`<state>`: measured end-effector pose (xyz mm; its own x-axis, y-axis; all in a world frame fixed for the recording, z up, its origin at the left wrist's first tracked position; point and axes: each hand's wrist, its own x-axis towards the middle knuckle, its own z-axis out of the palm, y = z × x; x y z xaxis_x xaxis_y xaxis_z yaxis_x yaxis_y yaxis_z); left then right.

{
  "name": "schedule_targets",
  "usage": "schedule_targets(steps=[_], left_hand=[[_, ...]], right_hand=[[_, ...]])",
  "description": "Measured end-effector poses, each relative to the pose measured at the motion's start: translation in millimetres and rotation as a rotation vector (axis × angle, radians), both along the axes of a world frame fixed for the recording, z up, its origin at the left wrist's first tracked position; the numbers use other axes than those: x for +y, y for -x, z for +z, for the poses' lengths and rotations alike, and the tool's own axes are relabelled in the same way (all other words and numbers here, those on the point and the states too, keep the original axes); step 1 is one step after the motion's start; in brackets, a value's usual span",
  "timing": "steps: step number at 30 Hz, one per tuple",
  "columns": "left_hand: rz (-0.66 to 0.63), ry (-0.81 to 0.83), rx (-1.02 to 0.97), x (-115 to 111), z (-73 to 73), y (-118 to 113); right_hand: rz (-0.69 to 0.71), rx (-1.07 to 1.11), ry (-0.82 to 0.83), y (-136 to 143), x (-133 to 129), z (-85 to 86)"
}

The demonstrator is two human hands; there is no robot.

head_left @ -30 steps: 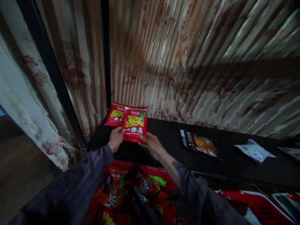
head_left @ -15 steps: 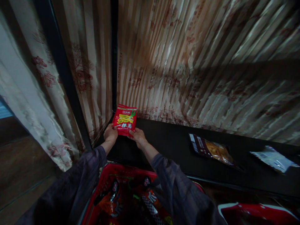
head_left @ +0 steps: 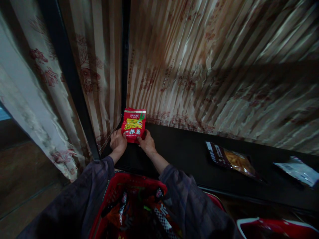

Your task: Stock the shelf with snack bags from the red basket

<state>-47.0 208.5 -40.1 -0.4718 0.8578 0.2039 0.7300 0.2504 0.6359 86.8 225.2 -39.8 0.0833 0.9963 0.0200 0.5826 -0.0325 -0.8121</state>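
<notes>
A red snack bag (head_left: 134, 123) with yellow sticks and a green onion printed on its front stands near the back left corner of the black shelf (head_left: 179, 146). My left hand (head_left: 118, 141) grips its lower left edge, thumb on the front. On the other side, my right hand (head_left: 147, 142) pinches the lower right corner. A second red edge shows behind the bag's top, so there may be more than one bag. The fingers behind the bag are hidden.
A red basket (head_left: 134, 176) full of snack bags stands below the shelf front. Farther right on the shelf lie a brown-and-clear snack bag (head_left: 234, 161) and a white packet (head_left: 297, 171). A black post (head_left: 72, 79) rises at left; curtains (head_left: 174, 66) hang behind. Another red basket (head_left: 279, 227) is at lower right.
The red bag has become more upright between my hands, and my fingers have shifted up its sides slightly. The rest of the view has slid a little to the right.
</notes>
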Motion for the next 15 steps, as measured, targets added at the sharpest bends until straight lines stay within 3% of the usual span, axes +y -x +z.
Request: schedule_targets(steps=[4, 9, 11, 15], left_hand=[[-0.049, -0.116, 0.182, -6, -6.0, -5], [-0.187, -0.187, 0.363, -7, -8.2, -10], [-0.242, -0.159, 0.378, -6, -8.2, -12], [-0.204, -0.087, 0.303, 0, -9.6, -13]], right_hand=[[0.019, -0.243, -0.02, 5, -11, 12.2], [0.038, -0.327, -0.056, 9, -15, 12.0], [0.043, -0.368, -0.061, 9, -15, 10.4], [0.005, -0.458, -0.139, 4, -13, 7.7]])
